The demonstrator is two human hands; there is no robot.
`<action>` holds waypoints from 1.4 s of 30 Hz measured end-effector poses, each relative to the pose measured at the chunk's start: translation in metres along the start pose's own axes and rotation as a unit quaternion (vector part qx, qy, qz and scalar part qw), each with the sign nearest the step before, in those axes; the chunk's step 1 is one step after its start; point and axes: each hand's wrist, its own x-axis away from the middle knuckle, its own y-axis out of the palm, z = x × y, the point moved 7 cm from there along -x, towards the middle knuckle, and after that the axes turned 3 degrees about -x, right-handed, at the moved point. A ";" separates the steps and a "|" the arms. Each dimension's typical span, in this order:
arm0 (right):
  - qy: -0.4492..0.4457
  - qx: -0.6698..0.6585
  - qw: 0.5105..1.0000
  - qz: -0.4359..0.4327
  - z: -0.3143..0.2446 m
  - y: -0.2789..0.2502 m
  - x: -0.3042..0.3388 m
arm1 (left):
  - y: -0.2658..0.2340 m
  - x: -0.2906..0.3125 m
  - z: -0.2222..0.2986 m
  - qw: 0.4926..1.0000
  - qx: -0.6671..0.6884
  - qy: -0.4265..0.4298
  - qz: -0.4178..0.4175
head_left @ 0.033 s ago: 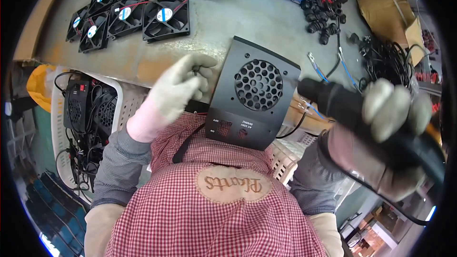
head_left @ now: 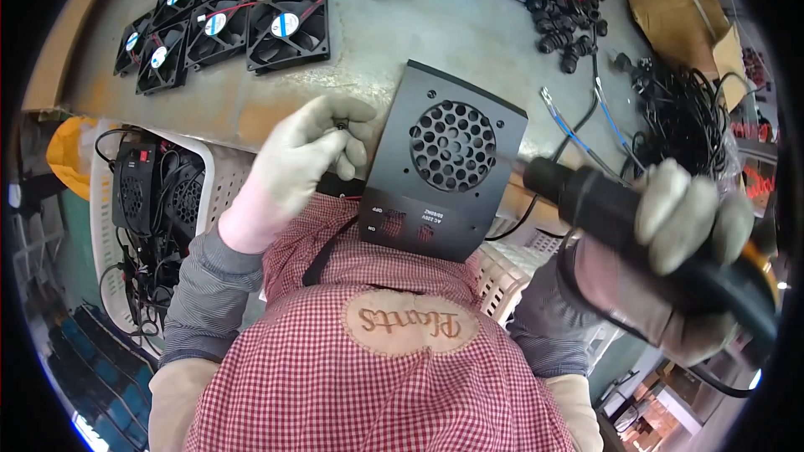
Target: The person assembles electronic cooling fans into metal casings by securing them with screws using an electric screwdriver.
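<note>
Workbench (head_left: 469, 33), grey metal top, worn. The person stands at its near edge, in a red checked apron (head_left: 377, 368).

Black metal housing panel (head_left: 444, 167) — round perforated fan grille in the middle, two small cut-outs lower down. It is tipped up at the near edge of the bench, its lower part against the apron. This is the piece being worked on.

Step in hand, as I read it: fastening through the panel beside the grille. A screw is being readied while the driver waits at the grille's right side.

Right hand (head_left: 695, 226), gloved, fingers wrapped tight round the black barrel of a corded electric screwdriver (head_left: 603, 201). Its thin bit points left and ends just at the grille's right rim; I cannot tell whether it touches.

Left hand (head_left: 310, 159), gloved, just beside the panel's upper left edge. Thumb and forefinger pressed together on a small dark screw (head_left: 341, 125); the other fingers curl loosely.

Next move, judging from this: the screw needs seating in a hole and the bit lined up square to it, the panel kept from sliding.

Far left corner of the bench: black cooling fans (head_left: 226, 29) in a cluster. White crate (head_left: 159, 201) of wired units below the left edge.
</note>
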 end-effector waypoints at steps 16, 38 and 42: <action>-0.185 0.013 0.975 0.126 -0.063 -0.005 0.077 | 0.118 0.027 -0.031 0.924 0.250 -0.182 -0.226; -0.169 -0.022 0.983 0.066 -0.045 0.002 0.080 | 0.118 0.023 -0.021 0.922 0.319 -0.109 -0.193; -0.163 -0.019 0.984 0.077 -0.045 0.003 0.081 | 0.128 0.029 -0.023 0.803 0.505 -0.160 -0.272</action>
